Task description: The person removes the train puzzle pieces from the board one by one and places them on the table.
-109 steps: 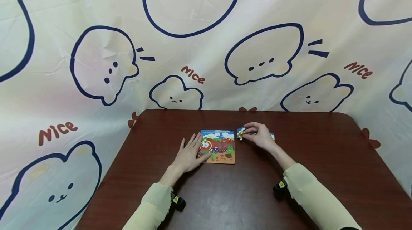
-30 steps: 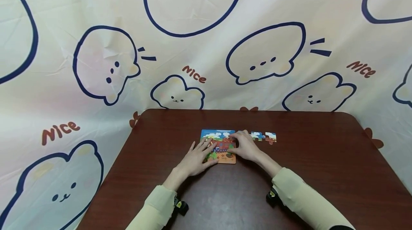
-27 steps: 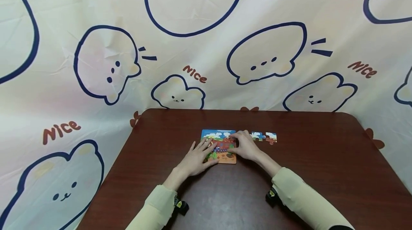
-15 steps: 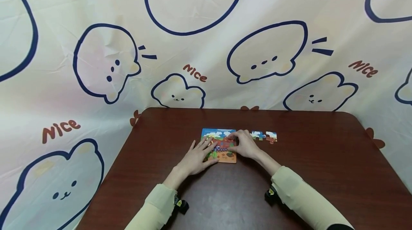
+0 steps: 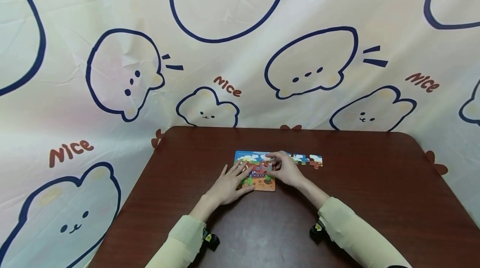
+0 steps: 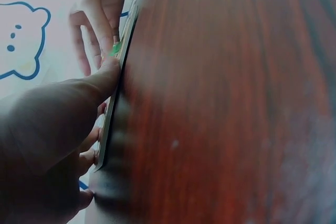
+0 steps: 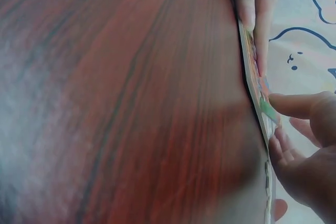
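Brown table (image 5: 240,230) is bearing a puzzle (image 5: 258,175), left hand (image 5: 226,184) spreading over it, right hand (image 5: 287,171) pinching a piece (image 7: 269,110), likely light, stiff, best edge-held

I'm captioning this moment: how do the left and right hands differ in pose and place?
The left hand touches the puzzle with spread fingers; the right hand pinches a tilted piece. The left hand is at the puzzle's left side, the right hand at its right. Both are bare and come out of pale sleeves.
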Tool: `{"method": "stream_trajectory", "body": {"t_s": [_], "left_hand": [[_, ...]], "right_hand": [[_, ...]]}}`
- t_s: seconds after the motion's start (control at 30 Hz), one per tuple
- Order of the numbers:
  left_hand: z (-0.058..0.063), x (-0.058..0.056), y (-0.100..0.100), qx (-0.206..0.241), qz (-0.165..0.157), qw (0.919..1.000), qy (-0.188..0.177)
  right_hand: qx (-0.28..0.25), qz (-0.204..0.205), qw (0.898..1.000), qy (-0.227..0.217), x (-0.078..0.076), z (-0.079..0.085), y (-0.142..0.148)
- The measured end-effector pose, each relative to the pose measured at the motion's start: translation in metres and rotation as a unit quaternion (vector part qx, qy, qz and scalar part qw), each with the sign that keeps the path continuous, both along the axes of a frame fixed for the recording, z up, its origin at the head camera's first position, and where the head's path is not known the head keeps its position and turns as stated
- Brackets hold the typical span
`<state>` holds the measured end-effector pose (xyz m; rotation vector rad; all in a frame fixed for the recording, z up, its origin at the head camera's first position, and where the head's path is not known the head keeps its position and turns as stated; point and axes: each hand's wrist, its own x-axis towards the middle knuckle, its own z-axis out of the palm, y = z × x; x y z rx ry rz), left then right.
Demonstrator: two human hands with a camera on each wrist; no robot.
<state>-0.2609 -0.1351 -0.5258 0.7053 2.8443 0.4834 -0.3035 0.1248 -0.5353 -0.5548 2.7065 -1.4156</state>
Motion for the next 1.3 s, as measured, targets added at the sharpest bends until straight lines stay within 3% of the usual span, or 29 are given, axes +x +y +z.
{"method": "stream_trajectory", "body": {"t_s": [0.17,0.3,0.67,0.83,1.1,1.3], "left_hand": [[0.0017,0.0009,-0.0005,0.001,-0.002,1.0000,-0.007],[0.0028,0.0010,-0.0011,0.002,-0.004,1.0000,-0.003],[0.0034,0.0002,-0.0007,-0.010,-0.021,0.9995,0.020],[0.0029,0.0001,0.0004,-0.021,-0.026,0.9991,0.025],[0.0040,0.0007,0.0006,-0.034,-0.027,0.9987,0.025],[0.0022,-0.0004,0.0003,-0.036,-0.025,0.9987,0.025]], "right_hand": [[-0.045,0.008,0.998,-0.032,0.0010,0.0005,0.0050],[-0.044,0.021,0.998,-0.032,0.0016,-0.0012,0.0057],[0.060,0.021,0.997,0.050,0.0061,0.0013,0.0071],[0.077,0.028,0.996,0.040,0.0042,0.0014,0.0064],[0.057,0.018,0.998,-0.001,0.0029,0.0027,0.0000],[-0.040,0.028,0.998,-0.046,0.0017,0.0025,0.0002]]}}
